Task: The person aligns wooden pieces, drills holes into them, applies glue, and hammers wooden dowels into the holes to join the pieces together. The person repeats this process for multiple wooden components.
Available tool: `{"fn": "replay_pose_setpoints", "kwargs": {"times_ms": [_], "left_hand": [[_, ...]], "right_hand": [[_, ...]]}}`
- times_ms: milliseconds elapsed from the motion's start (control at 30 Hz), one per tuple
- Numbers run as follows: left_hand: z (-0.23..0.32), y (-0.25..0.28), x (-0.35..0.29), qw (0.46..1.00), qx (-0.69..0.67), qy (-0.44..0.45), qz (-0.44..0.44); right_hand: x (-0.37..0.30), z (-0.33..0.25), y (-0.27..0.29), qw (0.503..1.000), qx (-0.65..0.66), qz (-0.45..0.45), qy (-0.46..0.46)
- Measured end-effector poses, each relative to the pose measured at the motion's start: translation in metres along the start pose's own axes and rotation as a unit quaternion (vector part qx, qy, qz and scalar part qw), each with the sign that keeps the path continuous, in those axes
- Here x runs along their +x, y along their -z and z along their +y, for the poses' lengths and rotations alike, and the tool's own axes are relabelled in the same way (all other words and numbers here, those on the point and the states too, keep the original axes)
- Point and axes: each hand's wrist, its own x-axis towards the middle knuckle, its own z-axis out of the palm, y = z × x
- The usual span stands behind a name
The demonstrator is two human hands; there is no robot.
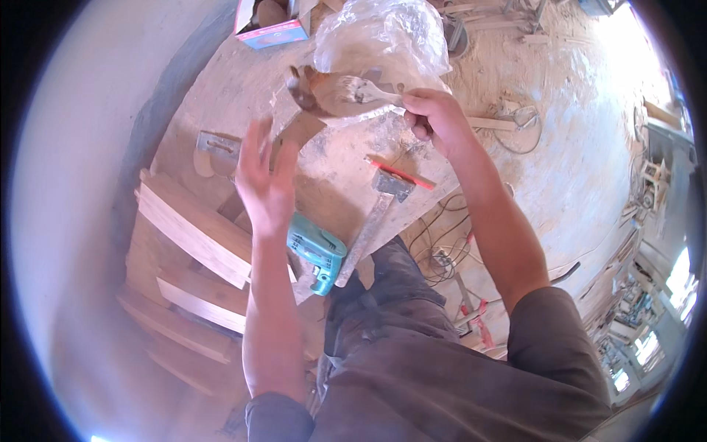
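My right hand (434, 118) grips the pale handle of what looks like a wide brush (361, 90), held over the dusty work surface (324, 177). Its brown far end is smeared by motion and points left. Raised to the left of it, my left hand (266, 180) is open, fingers apart and holding nothing. Below and beside that hand lies a teal power tool (315, 249). A hammer (368, 232) rests to the right of the tool, its head away from me. A red pencil (401, 172) lies beside the hammer head.
A clear plastic bag (383, 40) and an open box (272, 33) stand at the far side. A flat metal plate (219, 144) lies left. Wooden boards (195, 232) stack at lower left. Cables (445, 250) tangle on the floor at right.
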Motion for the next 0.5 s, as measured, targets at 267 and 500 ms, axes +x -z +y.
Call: {"fn": "replay_pose_setpoints", "kwargs": {"times_ms": [267,500], "left_hand": [[-0.125,0.083,-0.240,0.889,0.319,0.291,0.153],[-0.177,0.102,-0.252,0.852,0.334,0.378,0.139]], "right_hand": [[-0.047,0.088,0.038,0.959,0.239,-0.153,0.012],[-0.107,0.131,-0.002,0.958,0.238,-0.153,-0.042]]}}
